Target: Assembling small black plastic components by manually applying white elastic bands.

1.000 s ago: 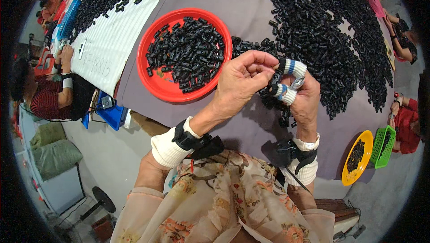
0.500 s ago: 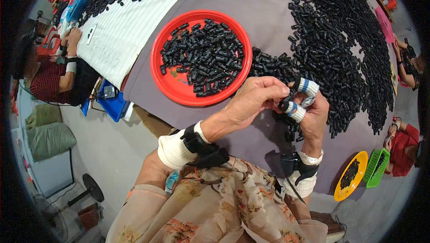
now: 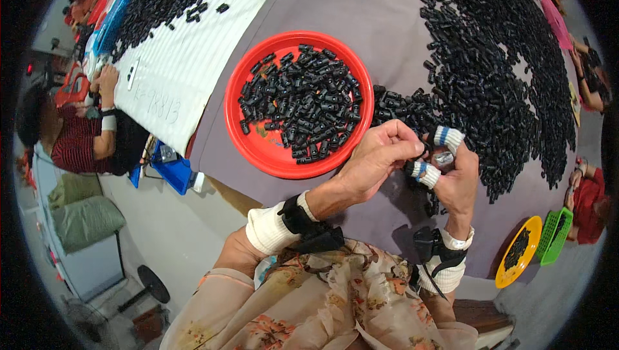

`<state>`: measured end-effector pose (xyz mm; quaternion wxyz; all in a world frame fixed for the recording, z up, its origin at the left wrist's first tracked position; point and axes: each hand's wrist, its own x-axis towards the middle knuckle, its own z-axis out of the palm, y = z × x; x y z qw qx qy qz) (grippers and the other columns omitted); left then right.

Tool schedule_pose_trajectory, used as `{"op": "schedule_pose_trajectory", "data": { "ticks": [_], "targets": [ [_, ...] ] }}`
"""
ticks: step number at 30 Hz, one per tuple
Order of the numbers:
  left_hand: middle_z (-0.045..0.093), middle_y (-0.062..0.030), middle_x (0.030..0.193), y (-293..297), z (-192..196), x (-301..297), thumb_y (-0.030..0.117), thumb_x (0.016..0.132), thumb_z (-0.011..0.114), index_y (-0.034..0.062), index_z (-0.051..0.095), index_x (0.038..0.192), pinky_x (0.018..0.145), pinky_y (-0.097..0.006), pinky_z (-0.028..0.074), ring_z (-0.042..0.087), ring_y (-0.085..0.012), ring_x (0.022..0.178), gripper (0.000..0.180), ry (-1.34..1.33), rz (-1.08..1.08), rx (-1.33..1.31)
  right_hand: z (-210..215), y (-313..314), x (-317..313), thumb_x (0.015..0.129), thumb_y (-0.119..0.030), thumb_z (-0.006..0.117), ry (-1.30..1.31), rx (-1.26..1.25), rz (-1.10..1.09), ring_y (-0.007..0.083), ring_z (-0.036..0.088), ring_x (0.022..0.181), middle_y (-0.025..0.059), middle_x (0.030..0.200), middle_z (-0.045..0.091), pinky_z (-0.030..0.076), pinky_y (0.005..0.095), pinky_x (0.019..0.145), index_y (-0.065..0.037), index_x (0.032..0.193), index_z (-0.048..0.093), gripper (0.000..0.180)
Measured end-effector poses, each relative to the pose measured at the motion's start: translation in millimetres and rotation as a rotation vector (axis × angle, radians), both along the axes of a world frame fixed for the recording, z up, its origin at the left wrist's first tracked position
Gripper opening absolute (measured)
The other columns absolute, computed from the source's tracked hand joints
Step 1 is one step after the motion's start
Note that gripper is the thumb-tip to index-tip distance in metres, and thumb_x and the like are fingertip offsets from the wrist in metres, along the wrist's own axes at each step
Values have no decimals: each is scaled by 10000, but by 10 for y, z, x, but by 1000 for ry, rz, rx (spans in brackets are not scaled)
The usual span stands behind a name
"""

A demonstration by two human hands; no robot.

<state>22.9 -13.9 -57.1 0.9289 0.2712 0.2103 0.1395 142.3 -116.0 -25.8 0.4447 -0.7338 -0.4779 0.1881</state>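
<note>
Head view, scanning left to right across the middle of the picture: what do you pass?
Seated person in a striped top → white sheet → red bowl of black parts → left hand → right hand → big heap of black parts → yellow bowl → green basket.

the left hand (image 3: 374,163) and right hand (image 3: 454,179) meet just above the grey worktop (image 3: 361,8), fingers pinched together around a small black plastic part (image 3: 431,156); the right hand's fingers (image 3: 447,137) wear white-and-blue wraps. at ten o'clock from the hands sits a red round tray (image 3: 261,147) of the same black parts. a broad heap of black parts (image 3: 496,72) spreads at one o'clock. a yellow dish (image 3: 519,253) lies at four o'clock.
</note>
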Motion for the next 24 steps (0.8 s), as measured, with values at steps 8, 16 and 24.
{"op": "schedule_pose_trajectory", "data": {
  "ticks": [8,16,24],
  "targets": [
    [573,-25,796,-38,46,92,28,818,576,29,528,858,704,-229,442,544,-79,749,63,53,58,80,63,30,35,596,-96,731,-263,-8,0,221,544,463,113,580,541,411,300,440,8,875,561,343],
    [569,-63,995,-49,166,83,152,885,511,4,482,1112,834,-275,450,560,-128,900,272,-129,-108,-120,3,-99,102,643,-107,756,155,138,22,40,486,543,-8,662,580,403,206,493,-13,1009,584,415],
    [586,-54,942,-72,211,11,127,873,528,-28,492,1139,818,-260,458,565,-116,852,310,-164,-54,-127,38,-91,93,633,-146,779,283,119,88,44,490,621,5,810,619,424,198,571,-31,1055,575,483]
  ]
}}
